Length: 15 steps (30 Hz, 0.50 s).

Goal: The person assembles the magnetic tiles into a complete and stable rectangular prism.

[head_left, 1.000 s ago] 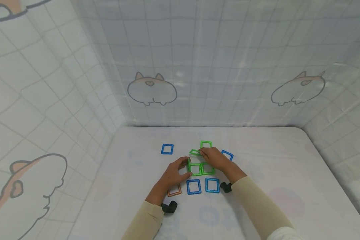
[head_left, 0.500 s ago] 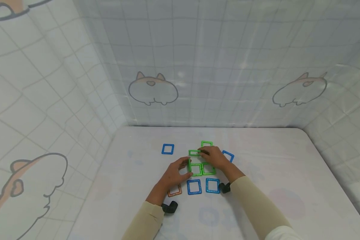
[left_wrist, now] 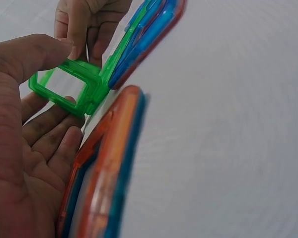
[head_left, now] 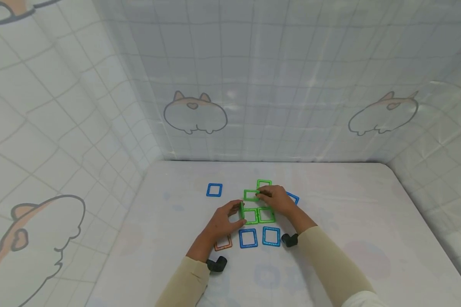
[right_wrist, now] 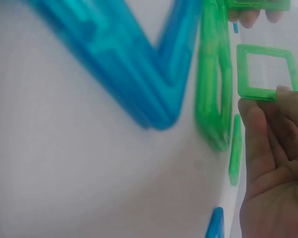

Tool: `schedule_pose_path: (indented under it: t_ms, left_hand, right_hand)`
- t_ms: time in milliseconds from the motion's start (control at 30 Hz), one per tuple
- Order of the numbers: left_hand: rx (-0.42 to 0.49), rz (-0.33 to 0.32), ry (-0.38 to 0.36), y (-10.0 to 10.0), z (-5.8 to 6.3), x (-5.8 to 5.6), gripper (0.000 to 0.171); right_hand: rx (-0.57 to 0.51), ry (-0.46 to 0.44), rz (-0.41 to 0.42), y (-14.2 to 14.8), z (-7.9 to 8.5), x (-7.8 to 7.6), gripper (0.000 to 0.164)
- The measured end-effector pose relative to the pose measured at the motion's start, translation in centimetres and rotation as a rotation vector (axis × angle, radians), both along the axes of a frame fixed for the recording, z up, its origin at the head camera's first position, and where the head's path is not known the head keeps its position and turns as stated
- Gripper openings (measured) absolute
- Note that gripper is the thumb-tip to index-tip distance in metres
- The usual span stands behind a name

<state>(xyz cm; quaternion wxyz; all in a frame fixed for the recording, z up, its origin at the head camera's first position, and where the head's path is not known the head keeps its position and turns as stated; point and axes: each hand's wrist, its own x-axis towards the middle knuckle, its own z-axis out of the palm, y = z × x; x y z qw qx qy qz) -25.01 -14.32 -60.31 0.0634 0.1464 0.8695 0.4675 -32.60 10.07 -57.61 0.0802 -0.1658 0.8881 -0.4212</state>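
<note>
My left hand (head_left: 220,222) grips a green square magnetic tile (head_left: 242,212) that stands upright at the left side of two flat green tiles (head_left: 258,215) lying side by side. In the left wrist view, thumb and fingers sit on opposite sides of this tile frame (left_wrist: 92,79). My right hand (head_left: 279,200) pinches another green square tile (head_left: 251,191) between thumb and fingers, just beyond the flat pair. Seen from the right wrist, that tile (right_wrist: 242,72) is held by its lower edge, its open middle facing the camera.
Two blue tiles (head_left: 248,230) (head_left: 271,228) lie in front of the green pair. An orange tile (head_left: 223,247) is partly under the left hand. Farther back lie a blue tile (head_left: 214,184) at left, a green tile (head_left: 264,181) and a blue tile (head_left: 293,196) partly behind the right hand.
The right hand's green tile has turned from nearly edge-on to showing its open square, and has shifted slightly right. The left hand and its upright tile have stayed in place.
</note>
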Motion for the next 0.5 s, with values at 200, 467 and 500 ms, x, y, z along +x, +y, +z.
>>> schedule_pose_path:
  t_ms: [200,467,500]
  left_hand:
    - [-0.007,0.001,0.013,0.0,-0.1,0.0,0.071]
    - [-0.01,0.008,0.009,0.0,-0.2,-0.2,0.072]
    - [-0.008,0.009,0.008,0.0,-0.2,-0.2,0.072]
  right_hand:
    - [0.014,0.02,-0.009,0.6,0.7,0.9,0.029]
    - [0.023,0.049,0.024,1.0,0.8,1.9,0.024]
    - [0.026,0.05,0.029,1.0,0.7,1.9,0.024]
